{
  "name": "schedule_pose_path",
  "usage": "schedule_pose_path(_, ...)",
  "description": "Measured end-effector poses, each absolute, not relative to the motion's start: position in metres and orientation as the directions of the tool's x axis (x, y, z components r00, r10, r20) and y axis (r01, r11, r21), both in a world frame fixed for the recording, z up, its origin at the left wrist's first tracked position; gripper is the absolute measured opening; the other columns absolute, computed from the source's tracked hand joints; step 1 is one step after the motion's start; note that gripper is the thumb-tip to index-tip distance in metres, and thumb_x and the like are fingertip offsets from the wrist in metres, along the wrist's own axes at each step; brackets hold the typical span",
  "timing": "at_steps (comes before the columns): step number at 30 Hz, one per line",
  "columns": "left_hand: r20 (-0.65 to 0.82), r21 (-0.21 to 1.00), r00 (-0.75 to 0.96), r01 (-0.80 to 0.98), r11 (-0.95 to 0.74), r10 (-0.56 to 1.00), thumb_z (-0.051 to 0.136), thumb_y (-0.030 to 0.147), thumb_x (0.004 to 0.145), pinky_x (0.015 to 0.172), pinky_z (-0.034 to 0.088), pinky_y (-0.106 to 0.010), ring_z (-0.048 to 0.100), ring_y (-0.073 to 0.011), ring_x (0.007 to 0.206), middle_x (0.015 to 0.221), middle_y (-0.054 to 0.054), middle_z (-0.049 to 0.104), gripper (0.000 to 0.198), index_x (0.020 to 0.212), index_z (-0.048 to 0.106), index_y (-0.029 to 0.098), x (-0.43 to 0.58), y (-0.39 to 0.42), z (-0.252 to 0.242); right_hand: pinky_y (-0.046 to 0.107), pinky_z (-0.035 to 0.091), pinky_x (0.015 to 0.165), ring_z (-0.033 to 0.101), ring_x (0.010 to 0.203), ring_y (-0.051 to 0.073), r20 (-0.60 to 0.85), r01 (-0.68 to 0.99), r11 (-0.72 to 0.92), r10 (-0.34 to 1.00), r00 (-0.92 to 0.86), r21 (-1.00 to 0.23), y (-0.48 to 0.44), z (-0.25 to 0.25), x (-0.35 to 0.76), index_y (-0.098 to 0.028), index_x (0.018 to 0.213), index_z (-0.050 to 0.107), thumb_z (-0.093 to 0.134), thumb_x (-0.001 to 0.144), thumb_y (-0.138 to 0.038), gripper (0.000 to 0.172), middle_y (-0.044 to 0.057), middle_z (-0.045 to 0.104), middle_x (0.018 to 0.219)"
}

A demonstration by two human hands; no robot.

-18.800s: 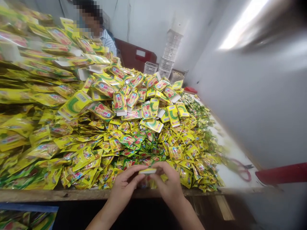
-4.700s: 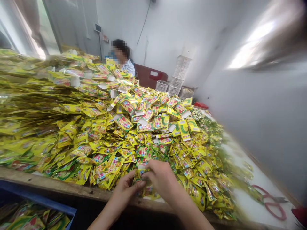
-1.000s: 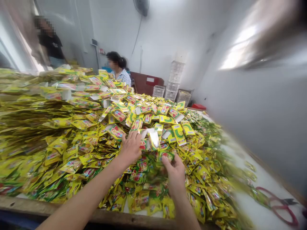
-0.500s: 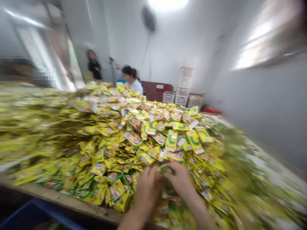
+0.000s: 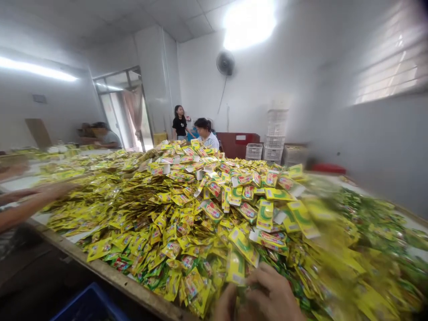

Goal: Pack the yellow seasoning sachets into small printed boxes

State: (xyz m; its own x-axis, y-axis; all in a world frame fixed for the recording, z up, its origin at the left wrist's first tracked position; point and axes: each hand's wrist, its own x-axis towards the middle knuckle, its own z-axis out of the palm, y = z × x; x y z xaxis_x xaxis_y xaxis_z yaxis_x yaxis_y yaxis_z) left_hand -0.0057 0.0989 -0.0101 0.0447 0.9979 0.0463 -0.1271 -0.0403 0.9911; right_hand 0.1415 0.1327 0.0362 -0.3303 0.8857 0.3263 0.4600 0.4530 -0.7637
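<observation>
At the bottom of the frame, right of centre, the left hand point(image 5: 226, 306) and right hand point(image 5: 272, 292) are close together, a narrow space between them. The right one's fingers are bent; the left is blurred and partly cut off by the frame. I cannot tell whether either grips anything. Just above them lies a yellow box point(image 5: 236, 264), its lower end near the fingers; contact is unclear. Yellow sachets point(image 5: 194, 283) crowd the left side of the hands. The desk's wooden edge point(image 5: 110, 271) slants from the left down to bottom centre, a blue bin point(image 5: 92, 294) below it. White desktop shows at far left, where another person's forearm point(image 5: 40, 200) reaches in.
</observation>
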Motion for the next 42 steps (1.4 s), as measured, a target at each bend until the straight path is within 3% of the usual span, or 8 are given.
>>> schedule_pose_path(9,-0.025,0.999,0.128,-0.036,0.03,0.991,0.08,0.035,0.066,0.073,0.051,-0.032,0.064,-0.0237,0.08,0.078,-0.003,0.071,0.031,0.089,0.069,0.017,-0.005,0.106,-0.029,0.028,0.043,0.077,0.062,0.085,0.02,0.403,0.621,0.517,0.854,-0.33,-0.589,0.12,0.039,0.149,-0.026,0.095,0.072,0.065,0.084,-0.013,0.018,0.002,0.071,0.084)
schedule_pose_path(16,0.016,1.0,0.158,0.001,-0.016,0.987,0.073,0.031,0.076,0.088,0.049,-0.034,0.063,-0.0245,0.099,0.104,-0.005,0.072,0.031,0.103,0.065,0.018,-0.007,0.105,-0.02,0.029,0.045,0.076,0.056,0.083,0.018,0.459,0.541,0.467,0.874,-0.16,-0.7,0.123,0.024,0.143,-0.026,0.084,0.076,0.078,0.075,-0.017,0.013,0.001,0.066,0.081)
schedule_pose_path(21,0.023,0.999,0.188,-0.037,-0.016,0.982,0.075,0.028,0.074,0.095,0.046,-0.037,0.061,-0.0275,0.108,0.113,-0.008,0.07,0.037,0.109,0.066,0.018,-0.007,0.106,-0.022,0.038,0.041,0.089,0.046,0.109,0.024,0.467,0.613,0.538,0.835,-0.291,-0.579,0.126,0.033,0.15,-0.029,0.081,0.078,0.079,0.076,-0.024,0.008,0.004,0.061,0.104)
schedule_pose_path(25,0.017,0.998,0.199,-0.067,-0.004,0.98,0.078,0.022,0.069,0.093,0.048,-0.036,0.063,-0.0266,0.103,0.11,-0.006,0.072,0.044,0.111,0.067,0.018,-0.008,0.104,-0.026,0.043,0.04,0.092,0.047,0.11,0.027,0.365,0.624,0.539,0.842,-0.396,-0.566,0.119,0.026,0.154,-0.031,0.076,0.078,0.075,0.08,-0.026,0.006,0.003,0.065,0.107)
schedule_pose_path(30,-0.007,1.0,0.154,-0.012,0.009,0.988,0.077,0.025,0.068,0.087,0.05,-0.035,0.066,-0.0269,0.096,0.099,-0.006,0.076,0.035,0.102,0.073,0.017,-0.006,0.104,-0.024,0.038,0.047,0.089,0.058,0.102,0.022,0.378,0.356,0.403,0.915,-0.141,-0.843,0.103,0.018,0.166,-0.027,0.094,0.075,0.064,0.087,-0.023,0.014,0.006,0.068,0.104)
schedule_pose_path(33,-0.035,0.997,0.138,0.068,0.026,0.99,0.077,0.028,0.068,0.091,0.049,-0.038,0.067,-0.028,0.095,0.1,-0.007,0.076,0.035,0.102,0.073,0.019,-0.008,0.103,-0.021,0.031,0.053,0.068,0.064,0.075,0.019,0.12,0.047,0.118,0.991,0.052,-0.992,0.098,0.011,0.168,-0.019,0.092,0.071,0.069,0.082,-0.033,0.018,0.006,0.069,0.083)
schedule_pose_path(38,-0.063,0.995,0.294,-0.06,0.084,0.954,0.055,0.043,0.089,0.113,0.032,-0.042,0.047,-0.0269,0.132,0.137,-0.006,0.059,0.042,0.127,0.063,0.025,-0.026,0.096,-0.016,0.021,0.043,0.046,0.056,0.049,0.011,-0.173,-0.287,-0.196,0.98,-0.101,-0.938,0.101,0.002,0.161,-0.015,0.08,0.066,0.08,0.065,-0.042,0.034,-0.001,0.062,0.058)
schedule_pose_path(42,-0.184,0.964,0.361,-0.116,0.239,0.914,0.052,0.043,0.092,0.113,0.033,-0.041,0.05,-0.0264,0.13,0.134,-0.007,0.062,0.039,0.122,0.067,0.024,-0.038,0.095,-0.008,0.016,0.033,0.041,0.046,0.042,0.006,-0.231,-0.282,-0.296,0.942,-0.242,-0.912,0.105,0.007,0.155,-0.016,0.074,0.065,0.08,0.059,-0.026,0.024,-0.005,0.058,0.056)
